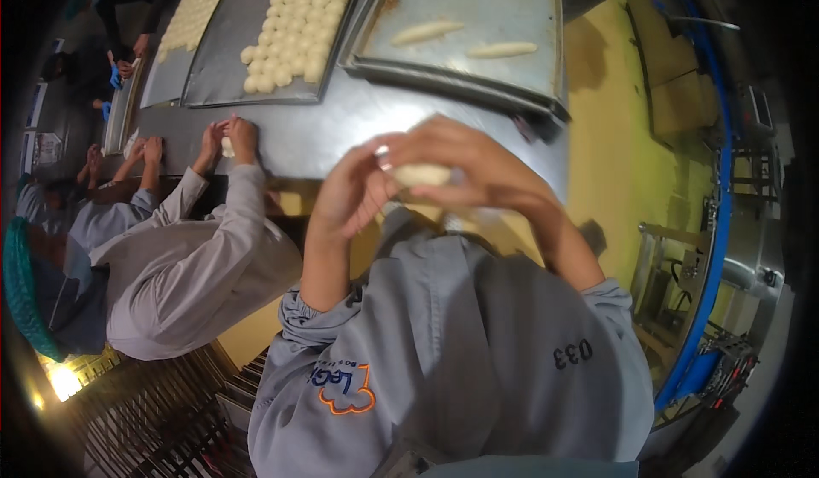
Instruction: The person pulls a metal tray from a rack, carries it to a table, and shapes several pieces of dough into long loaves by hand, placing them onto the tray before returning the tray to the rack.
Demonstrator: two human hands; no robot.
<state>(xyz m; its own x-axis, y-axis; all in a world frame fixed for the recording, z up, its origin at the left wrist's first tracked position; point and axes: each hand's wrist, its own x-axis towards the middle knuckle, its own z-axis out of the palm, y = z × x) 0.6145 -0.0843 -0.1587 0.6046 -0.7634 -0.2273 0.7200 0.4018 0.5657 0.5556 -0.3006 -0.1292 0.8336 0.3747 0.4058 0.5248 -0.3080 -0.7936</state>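
Observation:
A pale oval piece of dough [424, 175] is held up between my two hands, above the near edge of the metal table. My right hand [473, 164] wraps round it, fingers over the top and thumb along the underside. My left hand [357, 189] closes about its left end, fingertips meeting those of the right hand. Part of the dough is hidden by the fingers. Beyond my hands, a metal baking tray [465, 8] carries long tapered dough pieces [503, 49], laid apart from one another.
A dark tray [217, 60] with rows of round dough balls [303, 17] lies left of the baking tray on the metal table [299, 141]. At my left a co-worker in a grey top [183, 265] handles dough; others stand farther along. A blue-edged machine [725, 205] stands at the right.

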